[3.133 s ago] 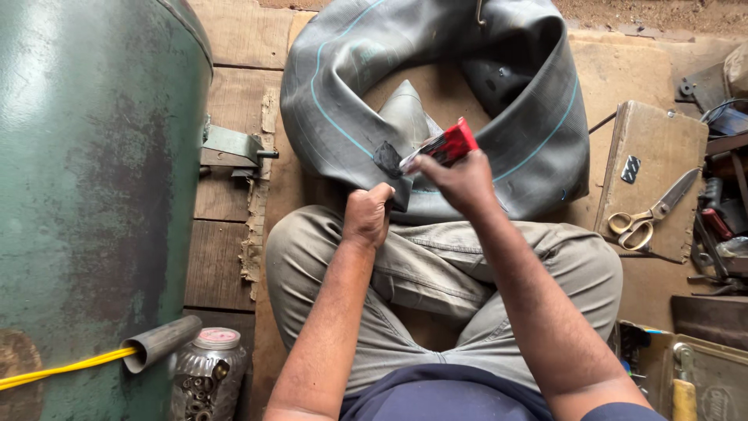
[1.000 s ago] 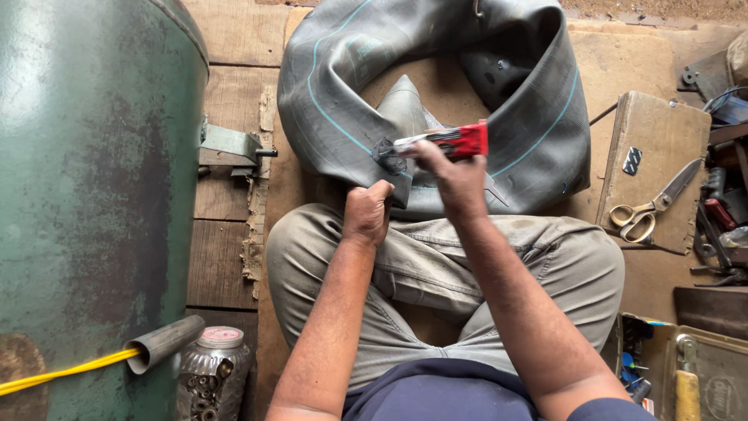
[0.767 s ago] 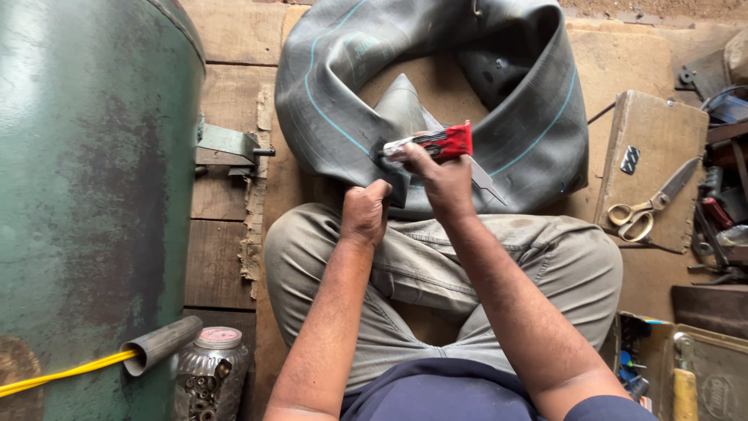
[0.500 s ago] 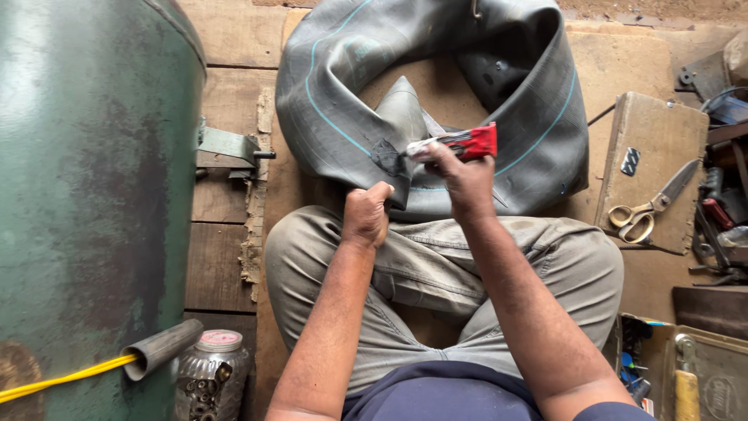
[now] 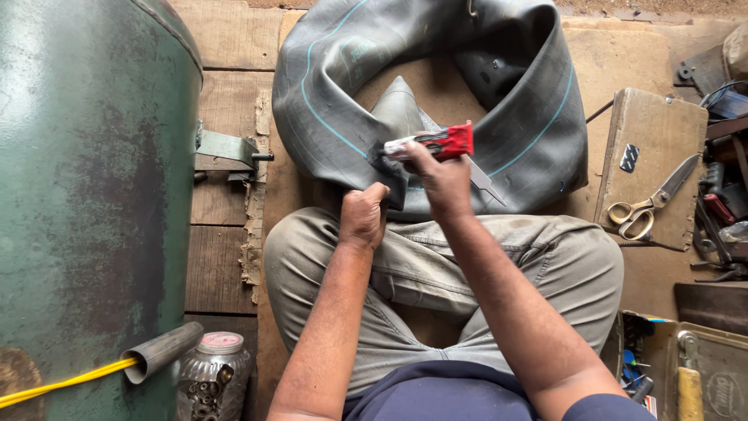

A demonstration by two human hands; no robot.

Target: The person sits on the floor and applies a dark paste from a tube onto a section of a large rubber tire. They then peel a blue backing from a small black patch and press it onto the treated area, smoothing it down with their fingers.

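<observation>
A large black rubber inner tube [image 5: 327, 101] with thin blue lines lies folded on the wooden floor in front of my crossed legs. My left hand [image 5: 363, 216] is closed on the tube's near edge, pinching it against my knee. My right hand [image 5: 441, 173] grips a red and white glue tube [image 5: 432, 143], its tip pressed to a dark spot on the rubber just above my left hand. A flat metal blade [image 5: 487, 184] lies on the inner tube beside my right hand.
A big green metal tank [image 5: 86, 195] fills the left side, with a pipe stub and yellow hose [image 5: 62, 382] at its base. A glass jar [image 5: 214, 374] stands near it. Scissors [image 5: 650, 203] rest by a wooden block [image 5: 647, 148] on the right, with tool clutter behind.
My right hand has shifted the glue tube back and forth over the same spot on the rubber. My left hand has kept its hold on the tube edge.
</observation>
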